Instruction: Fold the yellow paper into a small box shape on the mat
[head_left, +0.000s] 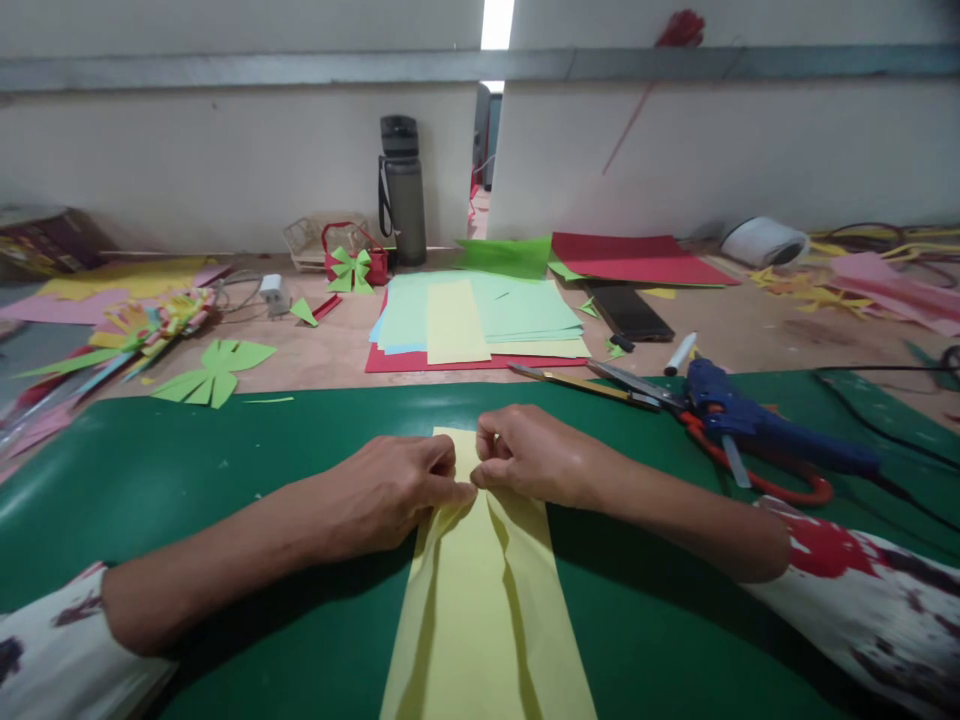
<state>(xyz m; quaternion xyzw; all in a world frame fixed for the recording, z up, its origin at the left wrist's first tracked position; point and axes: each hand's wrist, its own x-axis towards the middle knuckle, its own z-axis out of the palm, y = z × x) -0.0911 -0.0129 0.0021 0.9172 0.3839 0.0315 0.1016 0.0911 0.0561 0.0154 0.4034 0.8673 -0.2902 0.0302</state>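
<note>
A long strip of pale yellow paper (480,620) lies on the green mat (300,440), running from its far end toward me. Two lengthwise folds stand up a little along it. My left hand (397,490) pinches the paper from the left near the far end, thumb pointing inward. From the right, my right hand (532,455) grips the same part, its fingers curled and its thumb almost meeting the left thumb. The far edge of the paper shows between and behind both hands.
Beyond the hands lies a stack of pale green sheets (525,310). A blue glue gun (780,430), orange-handled scissors (795,492) and a cutter knife (585,385) are on the right. A dark bottle (407,205) stands behind; green paper cutouts (217,372) lie left.
</note>
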